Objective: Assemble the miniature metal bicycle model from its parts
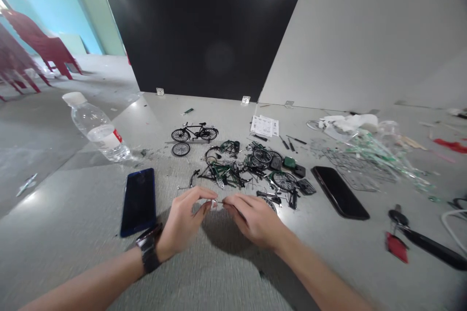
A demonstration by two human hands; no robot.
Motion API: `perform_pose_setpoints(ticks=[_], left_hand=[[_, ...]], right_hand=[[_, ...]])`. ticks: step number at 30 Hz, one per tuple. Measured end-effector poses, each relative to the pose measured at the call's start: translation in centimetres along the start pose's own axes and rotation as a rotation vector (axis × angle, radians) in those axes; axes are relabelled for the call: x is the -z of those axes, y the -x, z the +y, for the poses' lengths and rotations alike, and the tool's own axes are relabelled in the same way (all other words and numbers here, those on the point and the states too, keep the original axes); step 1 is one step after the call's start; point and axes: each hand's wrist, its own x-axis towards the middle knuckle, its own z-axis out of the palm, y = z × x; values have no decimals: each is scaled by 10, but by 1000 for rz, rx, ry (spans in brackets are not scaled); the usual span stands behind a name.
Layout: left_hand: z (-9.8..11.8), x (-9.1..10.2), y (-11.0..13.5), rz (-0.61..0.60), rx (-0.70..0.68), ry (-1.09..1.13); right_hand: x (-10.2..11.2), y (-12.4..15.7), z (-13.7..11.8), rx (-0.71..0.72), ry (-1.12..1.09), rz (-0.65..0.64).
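Observation:
My left hand (181, 223) and my right hand (255, 219) meet above the grey table (109, 233), and their fingertips pinch a tiny silvery metal part (214, 204). Its exact shape is too small to tell. Just beyond my hands lies a scatter of partly built green and black miniature bicycle parts (233, 172), with loose spoked wheels among them. A complete black model bicycle (194, 132) stands behind that scatter, and a single loose wheel (181, 149) lies below it. A black wristwatch (148, 248) sits on my left wrist.
A blue-backed phone (139, 202) lies left of my hands and a black phone (340, 192) lies to the right. A water bottle (97, 127) lies on its side at left. Further right are pliers (428, 245), a parts frame (359, 170) and plastic wrapping. An instruction sheet (264, 126) lies beyond.

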Motion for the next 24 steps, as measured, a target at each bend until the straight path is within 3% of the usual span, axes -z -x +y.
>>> perform_pose_setpoints(ticks=[6, 24], left_hand=[[0, 0, -2, 44, 21, 13], [-1, -1, -4, 28, -26, 41]], right_hand=[[3, -2, 7, -35, -33, 1], [0, -2, 8, -133, -204, -40]])
